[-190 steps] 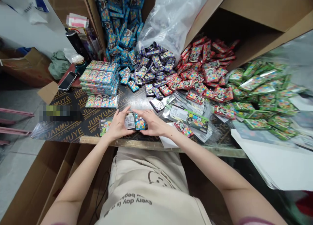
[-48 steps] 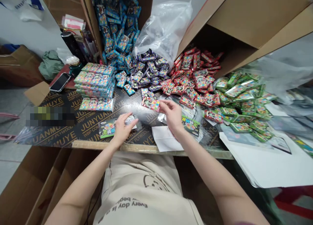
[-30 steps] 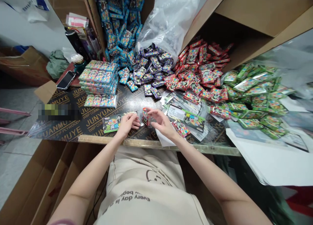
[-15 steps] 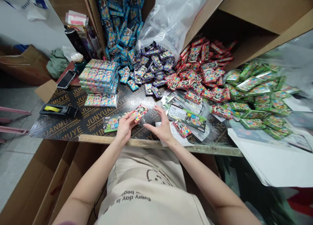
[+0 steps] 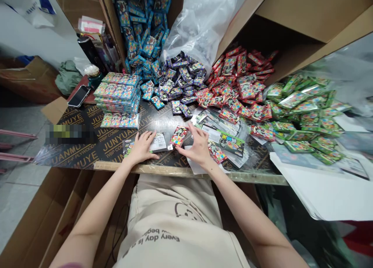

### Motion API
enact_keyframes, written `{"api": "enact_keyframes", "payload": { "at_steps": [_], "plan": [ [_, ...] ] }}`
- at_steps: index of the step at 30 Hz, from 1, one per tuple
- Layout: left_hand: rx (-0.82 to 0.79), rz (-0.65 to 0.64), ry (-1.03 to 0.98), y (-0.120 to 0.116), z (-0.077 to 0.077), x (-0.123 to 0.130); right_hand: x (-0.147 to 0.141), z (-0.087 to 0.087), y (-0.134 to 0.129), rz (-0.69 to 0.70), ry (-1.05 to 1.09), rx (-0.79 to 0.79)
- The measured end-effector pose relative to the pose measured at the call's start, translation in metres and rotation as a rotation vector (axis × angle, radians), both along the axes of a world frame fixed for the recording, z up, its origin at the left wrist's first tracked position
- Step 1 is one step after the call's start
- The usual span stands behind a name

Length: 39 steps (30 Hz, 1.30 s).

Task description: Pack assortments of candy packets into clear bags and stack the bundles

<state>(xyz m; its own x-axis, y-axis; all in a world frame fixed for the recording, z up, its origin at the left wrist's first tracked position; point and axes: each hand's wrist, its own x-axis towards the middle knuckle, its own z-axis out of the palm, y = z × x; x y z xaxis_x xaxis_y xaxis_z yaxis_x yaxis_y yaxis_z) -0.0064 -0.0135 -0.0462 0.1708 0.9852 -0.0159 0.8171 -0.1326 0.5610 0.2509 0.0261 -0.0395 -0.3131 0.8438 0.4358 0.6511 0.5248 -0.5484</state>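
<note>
A small red packet (image 5: 178, 136) with a colourful print is held by its right side between the thumb and fingers of my right hand (image 5: 197, 146). My left hand (image 5: 141, 148) lies over a flat printed package (image 5: 159, 142), its fingers stretched out and apart. The package rests on the dark table, and its middle is hidden under that hand. Beside my right hand lie another red packet (image 5: 217, 153) and several flat green-and-black packages (image 5: 231, 144) in clear plastic.
Loose blue packets (image 5: 150, 44), purple packets (image 5: 185, 75), red packets (image 5: 247, 87) and green packets (image 5: 305, 108) are heaped along the back. Stacked sets of packets (image 5: 118, 91) stand at left, near a phone (image 5: 79, 95). White sheets (image 5: 317, 190) overhang the front right edge.
The red packet has passed from my left hand to my right and moved rightward. My left hand has moved left and down onto the flat package.
</note>
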Motion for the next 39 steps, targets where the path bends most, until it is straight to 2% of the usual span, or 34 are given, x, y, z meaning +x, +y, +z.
{"api": "enact_keyframes", "payload": {
  "at_steps": [2, 4, 7, 10, 12, 14, 17, 19, 22, 24, 26, 28, 31, 34, 36, 39],
  "plan": [
    [0.038, -0.053, 0.106, 0.001, -0.007, -0.003, 0.000, -0.005, 0.001, 0.051, -0.044, -0.018],
    [0.100, -0.066, 0.112, -0.002, -0.008, -0.001, -0.001, -0.006, -0.001, 0.109, -0.063, -0.061],
    [0.134, -0.094, 0.050, -0.007, -0.002, 0.004, 0.001, -0.003, -0.003, 0.248, -0.040, -0.179],
    [0.116, -0.176, -0.016, -0.013, 0.008, 0.008, 0.006, 0.004, -0.001, 0.425, -0.010, -0.307],
    [0.124, -0.198, -0.048, -0.014, 0.013, 0.011, 0.009, 0.008, 0.002, 0.483, 0.011, -0.359],
    [0.175, -0.148, -0.069, -0.015, 0.017, 0.014, 0.009, 0.013, 0.000, 0.421, 0.044, -0.349],
    [0.267, -0.007, -0.093, -0.012, 0.020, 0.017, 0.003, 0.018, -0.009, 0.213, 0.040, -0.237],
    [0.285, 0.034, -0.099, -0.008, 0.018, 0.019, -0.001, 0.019, -0.015, 0.213, -0.035, -0.208],
    [0.292, 0.019, -0.038, -0.004, 0.008, 0.020, 0.007, 0.015, -0.017, 0.278, -0.103, -0.242],
    [0.284, -0.004, 0.051, -0.003, -0.003, 0.019, 0.028, 0.010, -0.006, 0.154, -0.067, -0.235],
    [0.255, -0.035, 0.166, -0.002, -0.015, 0.017, 0.065, 0.004, 0.016, -0.110, -0.020, -0.197],
    [0.237, -0.066, 0.275, -0.003, -0.027, 0.015, 0.115, -0.001, 0.044, -0.413, -0.047, -0.177],
    [0.254, -0.088, 0.374, -0.004, -0.035, 0.014, 0.199, -0.007, 0.076, -0.816, -0.210, -0.265],
    [0.274, -0.098, 0.399, -0.004, -0.036, 0.015, 0.269, -0.013, 0.080, -1.137, -0.363, -0.319],
    [0.278, -0.100, 0.397, -0.004, -0.035, 0.016, 0.300, -0.019, 0.071, -1.243, -0.371, -0.368],
    [0.275, -0.092, 0.403, -0.005, -0.034, 0.016, 0.323, -0.029, 0.054, -1.195, -0.362, -0.454]
  ]
}}
